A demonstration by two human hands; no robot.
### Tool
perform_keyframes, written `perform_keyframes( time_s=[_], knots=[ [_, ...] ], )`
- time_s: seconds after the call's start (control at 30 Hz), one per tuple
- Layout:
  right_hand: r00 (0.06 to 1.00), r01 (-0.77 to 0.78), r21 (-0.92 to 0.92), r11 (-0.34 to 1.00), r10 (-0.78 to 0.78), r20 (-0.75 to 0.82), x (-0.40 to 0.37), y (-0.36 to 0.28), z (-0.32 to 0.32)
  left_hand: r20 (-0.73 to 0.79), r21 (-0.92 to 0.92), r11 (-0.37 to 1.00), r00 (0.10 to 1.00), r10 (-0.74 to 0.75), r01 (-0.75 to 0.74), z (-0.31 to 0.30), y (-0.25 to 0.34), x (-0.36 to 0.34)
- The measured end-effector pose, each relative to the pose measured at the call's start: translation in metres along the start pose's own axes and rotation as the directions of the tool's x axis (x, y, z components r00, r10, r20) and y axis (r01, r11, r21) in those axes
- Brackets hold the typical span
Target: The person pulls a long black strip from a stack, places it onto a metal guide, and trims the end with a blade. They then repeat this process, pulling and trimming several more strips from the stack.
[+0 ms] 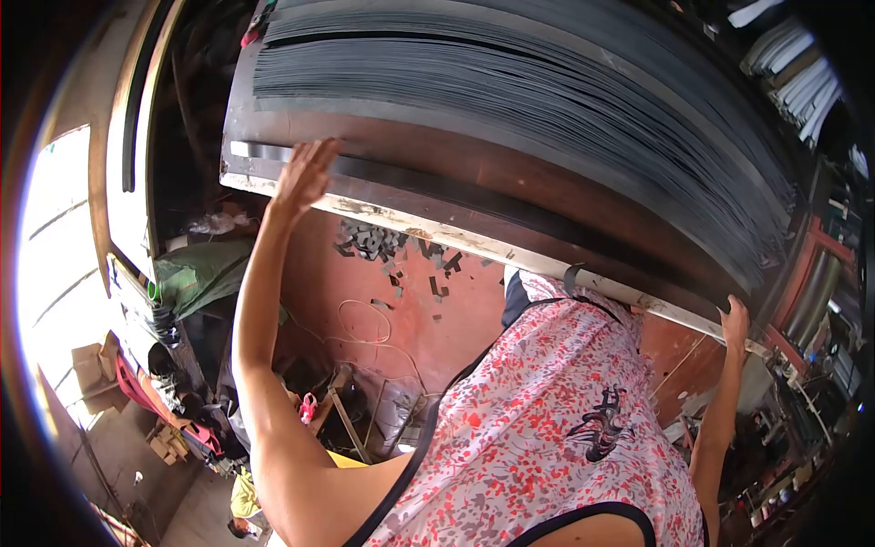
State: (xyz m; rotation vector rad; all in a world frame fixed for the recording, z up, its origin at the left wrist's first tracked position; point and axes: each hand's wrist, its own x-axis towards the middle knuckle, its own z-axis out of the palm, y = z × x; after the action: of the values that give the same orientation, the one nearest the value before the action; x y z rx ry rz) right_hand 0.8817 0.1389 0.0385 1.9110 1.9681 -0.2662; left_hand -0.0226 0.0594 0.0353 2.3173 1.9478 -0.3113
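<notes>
A long dark flat strip (492, 202) lies along the front of the brown worktable (401, 137), with a pale tip at its left end. My left hand (305, 175) rests near that left end, its fingers stretched out and together over the strip. At the far right corner my right hand (735, 323) is closed at the strip's other end, thumb uppermost; its fingertips are partly hidden. Behind the strip lies a wide stack of thin grey strips (510, 100), fanned in long layers.
The table's pale, worn front edge (437, 230) runs before my body. Small dark offcuts (374, 239) and a loose cable (365, 339) lie on the reddish floor. A green sack (196, 278) stands at left, and a roller machine (813, 290) at right.
</notes>
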Motion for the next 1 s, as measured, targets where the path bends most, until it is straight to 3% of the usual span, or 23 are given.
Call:
perform_keyframes(
  time_s=[0.13,0.23,0.27,0.3,0.4,0.5,0.57,0.67,0.7,0.8,0.9,1.0],
  knots=[
    [0.999,0.015,0.006,1.000,-0.015,-0.030,0.005,0.007,0.014,-0.118,-0.059,0.965,0.961,0.249,-0.257,0.000,0.087,0.032],
    [0.998,0.043,0.043,0.998,-0.041,-0.051,0.005,0.007,0.016,-0.047,-0.130,0.963,0.971,0.233,-0.238,-0.003,0.117,0.044],
    [0.995,0.066,0.045,0.997,-0.062,-0.072,0.007,0.009,0.021,-0.162,-0.074,0.953,0.947,0.279,-0.294,-0.004,0.118,0.048],
    [0.996,0.055,0.047,0.997,-0.052,-0.071,0.007,0.010,0.024,-0.163,-0.074,0.950,0.943,0.289,-0.304,-0.001,0.116,0.050],
    [0.995,0.066,0.077,0.995,-0.059,-0.085,0.009,0.011,0.032,-0.143,-0.091,0.955,0.953,0.267,-0.281,0.002,0.111,0.053],
    [0.994,0.061,0.112,0.992,-0.049,-0.100,0.009,0.011,0.041,-0.222,-0.058,0.938,0.921,0.321,-0.341,0.016,0.104,0.055],
    [0.973,0.120,0.128,0.984,-0.091,-0.213,0.007,0.016,0.053,-0.156,-0.128,0.950,0.952,0.265,-0.285,0.019,0.103,0.056],
    [0.975,0.115,0.156,0.981,-0.081,-0.209,0.009,0.009,0.055,-0.125,-0.025,0.974,0.967,0.222,-0.227,0.014,0.112,0.055],
    [0.963,0.153,0.173,0.973,-0.107,-0.248,0.010,0.010,0.059,-0.024,0.008,0.983,0.983,0.183,-0.183,0.008,0.120,0.055],
    [0.964,0.177,0.207,0.962,-0.127,-0.232,0.008,-0.004,0.047,-0.060,-0.003,0.967,0.966,0.253,-0.253,0.003,0.168,0.064],
    [0.953,0.194,0.226,0.955,-0.128,-0.274,0.009,-0.012,0.050,-0.213,-0.047,0.917,0.901,0.379,-0.397,-0.006,0.252,0.086],
    [0.935,0.250,0.247,0.936,-0.167,-0.314,0.014,-0.019,0.053,-0.254,-0.254,0.835,0.867,0.429,-0.488,-0.008,0.309,0.109]
  ],
)
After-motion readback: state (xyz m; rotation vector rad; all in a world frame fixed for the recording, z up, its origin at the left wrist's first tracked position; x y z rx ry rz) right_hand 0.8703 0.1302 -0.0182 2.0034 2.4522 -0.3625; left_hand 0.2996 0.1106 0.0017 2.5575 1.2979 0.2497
